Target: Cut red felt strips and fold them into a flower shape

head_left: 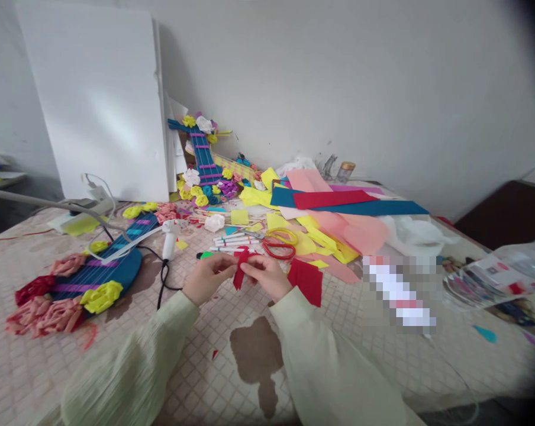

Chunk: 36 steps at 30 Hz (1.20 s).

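Between both hands, above the table, is a narrow strip of red crepe paper [239, 273], upright and bunched near its top. My left hand [210, 273] pinches its left side with thumb and fingertips. From the right, my right hand [264, 275] grips the same strip, thumb across its front. Several red paper pieces [305, 282] lie on the table just right of my right hand. Scissors with red and yellow handles [280, 242] rest behind the hands, beside several white markers [234, 241]. A white glue gun [170, 239] stands to the left of my left hand.
A blue paper guitar with flowers [129, 260] lies at left, a cable near it. Another decorated guitar [203, 157] leans at the back. Crepe paper sheets [351, 207] are piled back right. A white board [94, 106] stands against the wall; a plastic bottle [525, 263] lies far right.
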Available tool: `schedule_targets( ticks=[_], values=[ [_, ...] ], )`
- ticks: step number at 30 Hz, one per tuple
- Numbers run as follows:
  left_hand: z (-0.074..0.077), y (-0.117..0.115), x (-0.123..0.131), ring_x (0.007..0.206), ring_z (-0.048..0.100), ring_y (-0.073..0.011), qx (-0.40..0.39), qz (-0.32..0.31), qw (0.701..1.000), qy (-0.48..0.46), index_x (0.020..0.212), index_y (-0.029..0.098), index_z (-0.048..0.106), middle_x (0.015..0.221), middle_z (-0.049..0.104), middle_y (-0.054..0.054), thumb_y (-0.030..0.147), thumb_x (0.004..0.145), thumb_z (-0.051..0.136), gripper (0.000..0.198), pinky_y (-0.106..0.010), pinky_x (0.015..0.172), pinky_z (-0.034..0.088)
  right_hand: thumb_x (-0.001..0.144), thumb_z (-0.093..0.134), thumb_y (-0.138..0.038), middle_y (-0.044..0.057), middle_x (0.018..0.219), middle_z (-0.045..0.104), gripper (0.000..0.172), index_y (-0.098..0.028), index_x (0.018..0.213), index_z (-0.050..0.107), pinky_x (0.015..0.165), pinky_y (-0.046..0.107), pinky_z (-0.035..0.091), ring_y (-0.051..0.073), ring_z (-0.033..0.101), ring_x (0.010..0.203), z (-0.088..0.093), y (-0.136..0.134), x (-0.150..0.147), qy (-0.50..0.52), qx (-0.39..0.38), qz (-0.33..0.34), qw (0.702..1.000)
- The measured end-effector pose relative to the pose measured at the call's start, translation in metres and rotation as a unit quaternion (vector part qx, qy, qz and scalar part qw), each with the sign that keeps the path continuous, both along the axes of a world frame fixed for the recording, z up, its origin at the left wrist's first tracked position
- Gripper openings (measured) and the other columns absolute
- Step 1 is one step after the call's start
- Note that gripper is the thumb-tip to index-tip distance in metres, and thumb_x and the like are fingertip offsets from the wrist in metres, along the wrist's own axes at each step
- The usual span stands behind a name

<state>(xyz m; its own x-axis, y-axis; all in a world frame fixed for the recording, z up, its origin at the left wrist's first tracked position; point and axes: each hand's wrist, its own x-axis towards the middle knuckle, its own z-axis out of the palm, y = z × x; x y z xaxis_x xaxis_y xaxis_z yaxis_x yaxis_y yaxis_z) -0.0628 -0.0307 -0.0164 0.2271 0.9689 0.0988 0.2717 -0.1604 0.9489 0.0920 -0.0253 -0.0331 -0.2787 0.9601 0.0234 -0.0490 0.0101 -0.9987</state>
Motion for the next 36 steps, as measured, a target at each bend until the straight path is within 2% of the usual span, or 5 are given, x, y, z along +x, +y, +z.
schedule_targets(
  ticks=[21, 30, 36],
  values=[
    [0.004, -0.004, 0.004, 0.069, 0.058, -0.0172, 0.004, 0.002, 1.0, 0.011, 0.079, 0.011, 0.058, 0.076, 0.063, -0.007, 0.029, 0.067, 0.057, 0.022, -0.029, 0.063, 0.046, 0.064, 0.058, -0.034, -0.005, 0.045, 0.046, 0.02, -0.015, 0.061, 0.054, 0.038, 0.018, 0.031, 0.007, 0.041, 0.039, -0.004, 0.002, -0.001, 0.005, 0.013, 0.002, 1.0],
    [0.0, -0.009, 0.005, 0.079, 0.057, -0.0181, 0.072, 0.025, 0.997, 0.02, 0.091, 0.015, 0.057, 0.089, 0.061, -0.008, 0.028, 0.072, 0.054, 0.024, -0.029, 0.065, 0.048, 0.063, 0.059, -0.036, -0.005, 0.044, 0.046, 0.021, -0.015, 0.063, 0.054, 0.039, 0.019, 0.032, 0.007, 0.042, 0.039, -0.002, 0.001, -0.003, 0.049, -0.004, -0.02, 0.999],
    [0.002, -0.013, 0.009, 0.078, 0.056, -0.0176, 0.092, 0.018, 0.995, 0.045, 0.093, 0.017, 0.059, 0.093, 0.058, -0.008, 0.027, 0.072, 0.052, 0.024, -0.026, 0.058, 0.048, 0.064, 0.059, -0.034, -0.005, 0.046, 0.046, 0.021, -0.015, 0.059, 0.052, 0.041, 0.02, 0.034, 0.007, 0.043, 0.041, 0.002, -0.002, -0.002, 0.039, 0.011, -0.03, 0.999]
  ],
)
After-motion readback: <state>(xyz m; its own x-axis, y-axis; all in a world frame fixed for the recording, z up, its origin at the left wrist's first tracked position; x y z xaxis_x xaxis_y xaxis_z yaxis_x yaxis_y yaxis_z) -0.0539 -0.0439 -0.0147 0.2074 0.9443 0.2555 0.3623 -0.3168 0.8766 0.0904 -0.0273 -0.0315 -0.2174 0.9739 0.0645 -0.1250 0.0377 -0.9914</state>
